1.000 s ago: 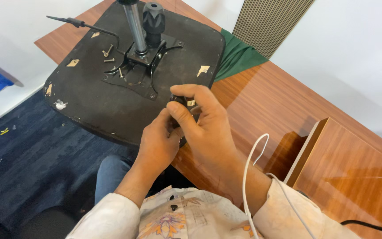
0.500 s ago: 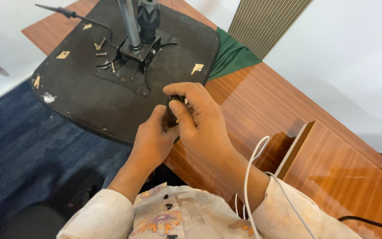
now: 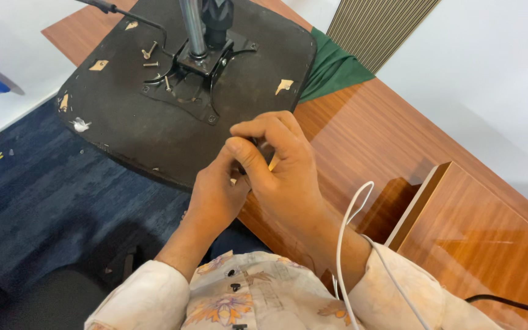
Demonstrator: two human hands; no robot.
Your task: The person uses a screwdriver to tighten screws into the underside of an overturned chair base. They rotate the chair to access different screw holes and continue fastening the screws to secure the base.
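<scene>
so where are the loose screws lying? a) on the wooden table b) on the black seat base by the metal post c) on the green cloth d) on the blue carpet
b: the screws lie on the black seat base, just left of the metal post; none shows on the wooden table or the green cloth.

place: probably an office | cues: wooden desk (image 3: 362, 140), blue carpet (image 3: 38, 189), upturned chair seat (image 3: 154, 122)
</scene>
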